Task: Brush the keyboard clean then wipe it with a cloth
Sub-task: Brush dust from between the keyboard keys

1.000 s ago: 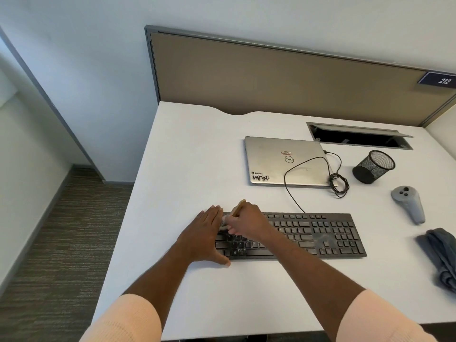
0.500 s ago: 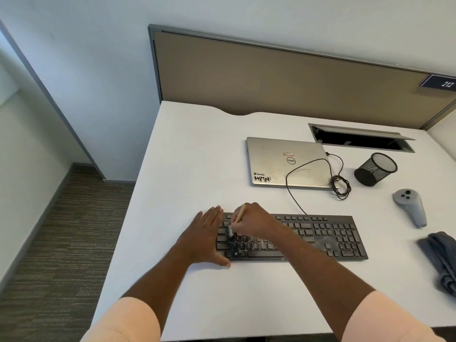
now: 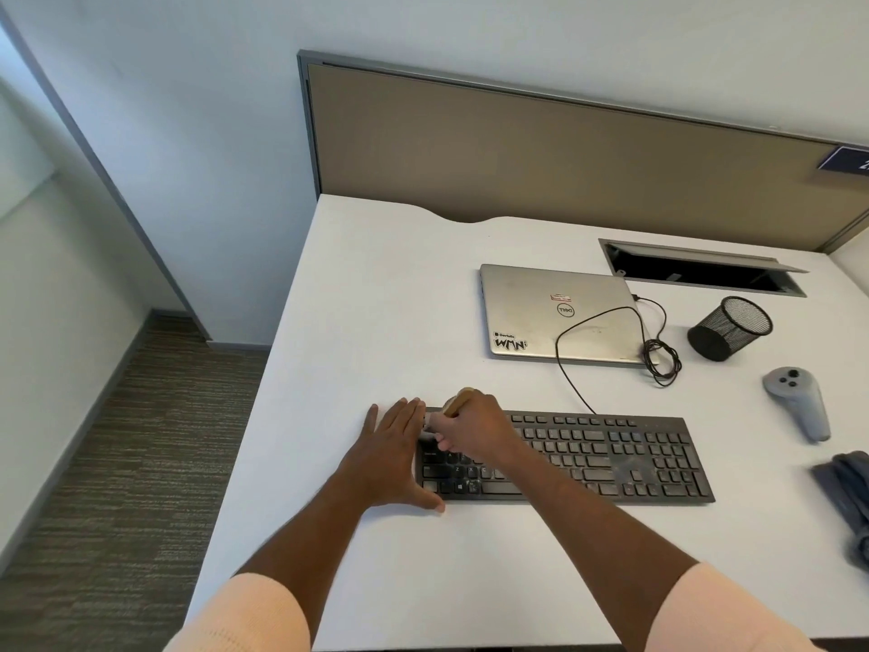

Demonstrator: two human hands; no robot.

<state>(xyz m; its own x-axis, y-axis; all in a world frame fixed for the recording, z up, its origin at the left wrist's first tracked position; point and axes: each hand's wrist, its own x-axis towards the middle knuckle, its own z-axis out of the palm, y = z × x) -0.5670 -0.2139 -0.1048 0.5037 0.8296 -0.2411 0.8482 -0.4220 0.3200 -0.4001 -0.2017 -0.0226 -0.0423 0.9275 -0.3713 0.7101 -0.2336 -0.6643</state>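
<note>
Gripping brush (image 3: 458,400), right hand (image 3: 475,432); handle slants up-right, head down on keyboard (image 3: 611,458).

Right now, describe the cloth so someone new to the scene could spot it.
Start at the white desk and follow the black keyboard to its right end. Past it, at the desk's right edge, lies the cloth, nearer the person than the grey controller. It is the only soft, crumpled item there, dark blue-grey.
</note>
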